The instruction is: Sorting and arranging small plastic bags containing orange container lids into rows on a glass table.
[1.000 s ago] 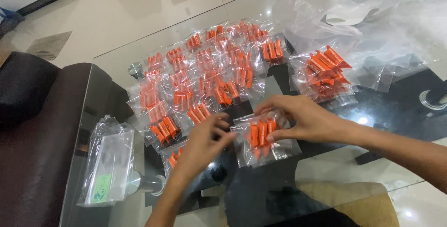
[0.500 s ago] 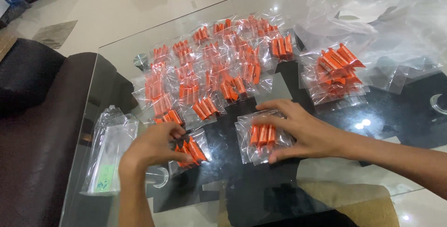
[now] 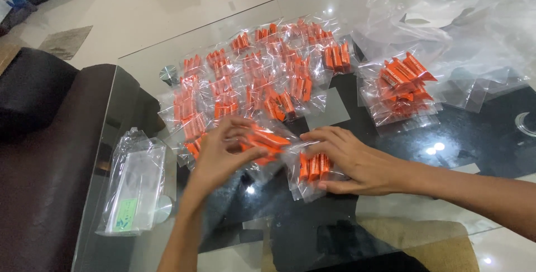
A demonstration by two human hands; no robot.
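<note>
Two bare hands work over a glass tabletop (image 3: 139,76), seen from above. The left hand (image 3: 220,157) has its fingers curled around a small clear packet of orange pieces (image 3: 267,140), lifting it slightly at a tilt. Just to its right, the right hand (image 3: 352,163) lies flat, fingers spread and pressing on a second clear packet of orange pieces (image 3: 312,167) that rests on the tabletop; its thumb tucks under the packet's near edge. To the left of the left hand, near the tabletop's edge, lies a stack of empty clear bags (image 3: 134,185). Beyond both hands, many similar filled packets (image 3: 251,82) lie spread in overlapping rows. Farther right of the right hand sits a larger clear bag of loose orange pieces (image 3: 402,85), with crumpled clear plastic sheeting (image 3: 446,10) behind it.
</note>
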